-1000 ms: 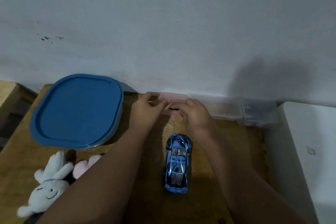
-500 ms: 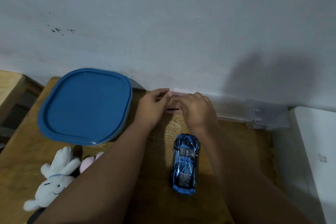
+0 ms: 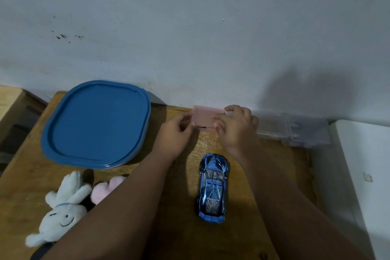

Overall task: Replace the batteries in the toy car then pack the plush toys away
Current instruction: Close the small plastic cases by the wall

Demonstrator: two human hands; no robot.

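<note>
A shiny blue toy car (image 3: 213,188) stands on the wooden table (image 3: 173,232), nose towards the wall. Beyond it, a small pink box (image 3: 203,118) sits against the wall with its lid tilted up. My left hand (image 3: 176,133) pinches the box's left side and my right hand (image 3: 238,126) grips its right side and lid. A thin dark object shows at the box's front edge. A white plush rabbit (image 3: 59,211) and a pink plush (image 3: 105,190) lie at the lower left, partly behind my left arm.
A large container with a blue lid (image 3: 97,124) stands at the back left. Clear plastic boxes (image 3: 293,131) line the wall to the right. A white appliance (image 3: 363,175) borders the table's right side. A wooden piece (image 3: 10,101) sits at far left.
The pink box's lid has swung up and now shows between my hands. My right hand has shifted to the right along the box. The camera view has moved slightly.
</note>
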